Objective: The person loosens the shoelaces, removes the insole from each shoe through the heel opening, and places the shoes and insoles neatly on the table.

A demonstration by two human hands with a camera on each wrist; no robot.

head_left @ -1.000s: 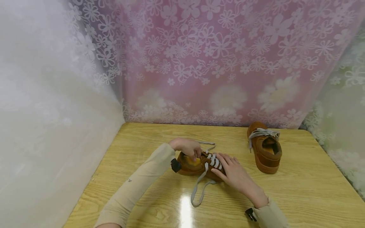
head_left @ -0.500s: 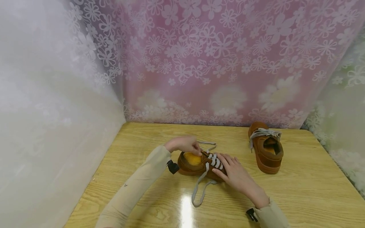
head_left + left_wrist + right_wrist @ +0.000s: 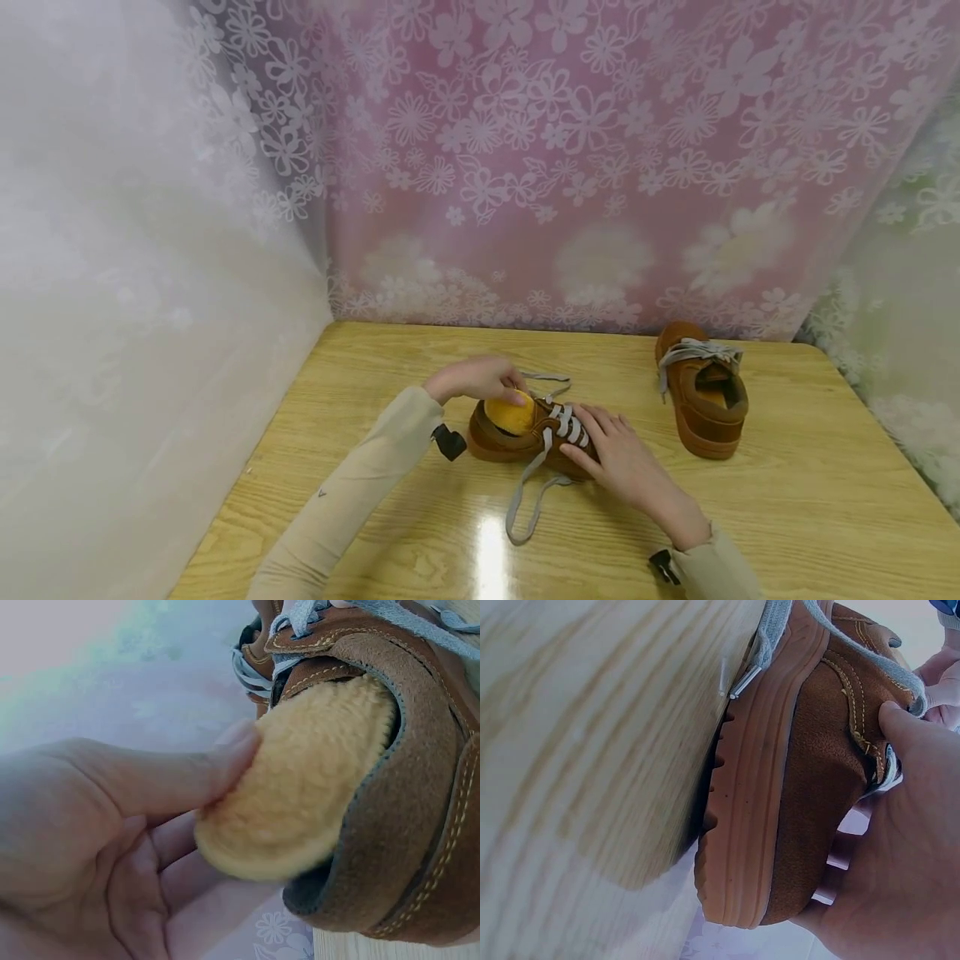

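Note:
A brown suede shoe (image 3: 564,463) lies on the table, heel to the left, with its grey laces (image 3: 514,504) hanging loose on both sides. My left hand (image 3: 476,379) pinches a fuzzy yellow insole (image 3: 307,776) between thumb and fingers. The insole's heel end is raised and tipped out of the shoe opening; its front end is hidden inside. Over the toe, my right hand (image 3: 628,462) holds the shoe, thumb on the near side and fingers across the far side. In the right wrist view, the thumb presses beside the lace eyelets.
A matching brown shoe (image 3: 684,404) stands at the back right of the wooden table (image 3: 360,367), its grey laces bundled on top. Floral pink curtain (image 3: 525,208) hangs behind the table's far edge, and pale sheeting (image 3: 150,317) rises along the left side.
My left hand has drawn back from inside the shoe, and the yellow insole's heel end has come up out of the opening. My right hand stays on the toe.

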